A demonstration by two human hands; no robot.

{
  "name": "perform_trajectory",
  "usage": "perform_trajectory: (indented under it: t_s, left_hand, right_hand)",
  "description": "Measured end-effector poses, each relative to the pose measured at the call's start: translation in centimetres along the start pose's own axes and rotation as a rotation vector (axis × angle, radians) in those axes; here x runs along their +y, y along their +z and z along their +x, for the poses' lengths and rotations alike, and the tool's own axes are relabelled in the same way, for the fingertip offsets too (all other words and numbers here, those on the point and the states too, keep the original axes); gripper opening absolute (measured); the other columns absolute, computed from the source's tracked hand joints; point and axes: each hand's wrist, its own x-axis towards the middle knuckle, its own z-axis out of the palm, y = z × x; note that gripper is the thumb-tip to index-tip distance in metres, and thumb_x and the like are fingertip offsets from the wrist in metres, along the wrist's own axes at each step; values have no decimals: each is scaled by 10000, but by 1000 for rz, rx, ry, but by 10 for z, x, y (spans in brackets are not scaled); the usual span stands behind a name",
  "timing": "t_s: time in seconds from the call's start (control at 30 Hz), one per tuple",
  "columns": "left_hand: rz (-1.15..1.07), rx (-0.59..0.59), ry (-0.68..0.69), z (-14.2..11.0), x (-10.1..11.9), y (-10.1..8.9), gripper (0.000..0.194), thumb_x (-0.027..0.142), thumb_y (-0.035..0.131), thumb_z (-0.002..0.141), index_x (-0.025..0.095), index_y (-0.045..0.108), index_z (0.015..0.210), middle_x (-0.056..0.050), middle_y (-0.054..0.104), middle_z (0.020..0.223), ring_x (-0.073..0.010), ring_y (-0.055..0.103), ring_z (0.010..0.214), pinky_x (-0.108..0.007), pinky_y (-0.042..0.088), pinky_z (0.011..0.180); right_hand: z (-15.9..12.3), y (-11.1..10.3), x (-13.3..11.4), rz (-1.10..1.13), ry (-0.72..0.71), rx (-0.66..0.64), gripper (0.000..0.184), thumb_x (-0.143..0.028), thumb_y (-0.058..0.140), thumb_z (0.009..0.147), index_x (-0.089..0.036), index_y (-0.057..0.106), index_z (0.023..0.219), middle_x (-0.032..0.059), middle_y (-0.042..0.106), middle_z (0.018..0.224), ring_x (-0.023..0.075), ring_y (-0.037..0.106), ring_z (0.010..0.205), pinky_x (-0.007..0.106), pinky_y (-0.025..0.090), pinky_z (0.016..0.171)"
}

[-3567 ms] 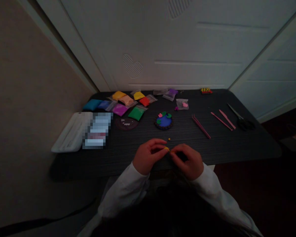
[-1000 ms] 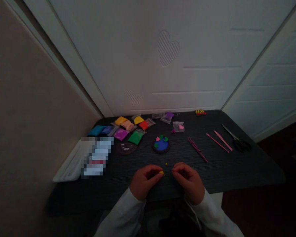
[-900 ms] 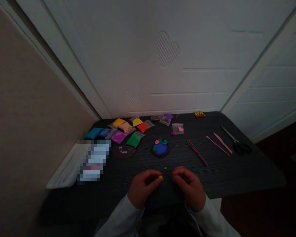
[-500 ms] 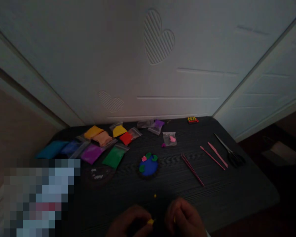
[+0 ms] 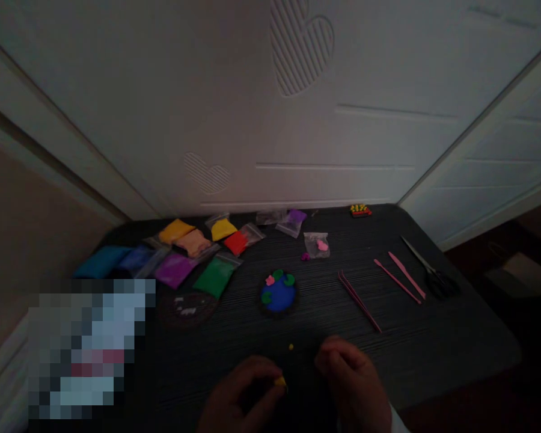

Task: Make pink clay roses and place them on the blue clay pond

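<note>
Near the front edge of the table, my left hand (image 5: 246, 394) pinches a small piece of yellow clay (image 5: 279, 381) between thumb and forefinger. My right hand (image 5: 354, 379) is a short way to the right, its fingertips pressed together; whatever they hold is hidden. Between and just beyond the hands lies a tiny yellow clay ball (image 5: 291, 347). Farther off sits a round clay pond (image 5: 279, 296) with a blue middle, a dark rim, green leaves and a pink flower.
Pink tweezers (image 5: 359, 302), two pink modelling tools (image 5: 406, 275) and scissors (image 5: 428, 267) lie to the right. Bags of coloured clay, including a green one (image 5: 216, 275), spread over the left and back. A small red-and-yellow piece (image 5: 360, 210) sits by the white panel (image 5: 234, 108).
My right hand has moved up and right, away from the left. The yellow bit at its fingers no longer shows. The left still pinches its yellow clay. The whole view has shifted slightly.
</note>
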Motion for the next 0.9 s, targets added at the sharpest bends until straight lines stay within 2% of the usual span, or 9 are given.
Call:
perform_trajectory:
  t_s: [0.07, 0.17, 0.3, 0.4, 0.47, 0.57, 0.7, 0.83, 0.9]
  left_hand:
    - [-14, 10, -1, -1, 2, 1, 148, 332, 563, 688, 244, 624, 791, -14, 636, 824, -142, 586, 774, -204, 459, 696]
    - [-38, 32, 9, -1, 3, 5, 159, 336, 560, 696, 235, 621, 802, -15, 635, 821, -143, 583, 782, -215, 456, 703]
    - [-83, 107, 8, -5, -1, 8, 206, 345, 569, 688, 217, 615, 843, -17, 646, 823, -144, 595, 771, -230, 463, 705]
    - [-68, 208, 32, -11, -5, -3, 223, 366, 571, 679, 210, 620, 831, -22, 658, 813, -157, 602, 771, -260, 469, 718]
    - [-12, 308, 64, -15, -6, -17, 244, 378, 581, 664, 209, 623, 836, -25, 660, 836, -165, 601, 790, -280, 464, 747]
    - [99, 436, 145, -16, -6, -38, 301, 414, 572, 661, 186, 612, 855, -34, 660, 828, -165, 606, 765, -281, 475, 712]
    - [171, 455, 214, -5, -1, -53, 349, 433, 540, 682, 169, 590, 905, -43, 659, 848, -157, 608, 770, -266, 473, 701]
    - [335, 426, 251, 11, -5, -53, 302, 436, 536, 674, 191, 623, 827, -24, 656, 744, -154, 591, 667, -273, 459, 636]
    - [414, 410, 257, 17, -11, -53, 287, 437, 522, 683, 200, 628, 806, -25, 648, 737, -158, 575, 670, -280, 448, 633]
  right_hand:
    - [-1, 1, -2, 36, 42, 40, 235, -382, 613, 675, -210, 643, 833, -25, 475, 561, 79, 414, 537, 241, 318, 537]
    - [-4, 4, -2, 46, 61, -9, 284, -365, 547, 744, -202, 576, 975, -29, 495, 558, 78, 414, 529, 243, 321, 541]
    - [-6, 0, -5, -2, -45, -68, 179, -336, 535, 755, -200, 508, 868, -50, 491, 513, 72, 402, 480, 227, 313, 500]
    - [0, -12, -15, -264, -147, -140, 179, -324, 583, 712, -188, 467, 727, -40, 519, 535, 77, 446, 497, 220, 346, 495]
    - [8, -22, -24, -650, -251, -229, 177, -340, 566, 720, -177, 505, 757, -18, 555, 601, 91, 501, 548, 232, 393, 530]
    - [20, -32, -35, -782, -313, -316, 206, -344, 552, 722, -165, 557, 825, 24, 612, 728, 124, 564, 669, 279, 442, 650]
    - [27, -33, -40, -944, -438, -368, 241, -333, 495, 761, -169, 536, 932, 38, 630, 807, 125, 583, 700, 283, 454, 662]
    - [33, -30, -41, -1168, -575, -377, 197, -371, 552, 714, -190, 577, 787, -6, 580, 642, 112, 513, 564, 252, 405, 540]
    - [36, -29, -40, -1271, -621, -412, 201, -391, 553, 715, -194, 592, 728, -2, 559, 625, 118, 490, 574, 262, 386, 559]
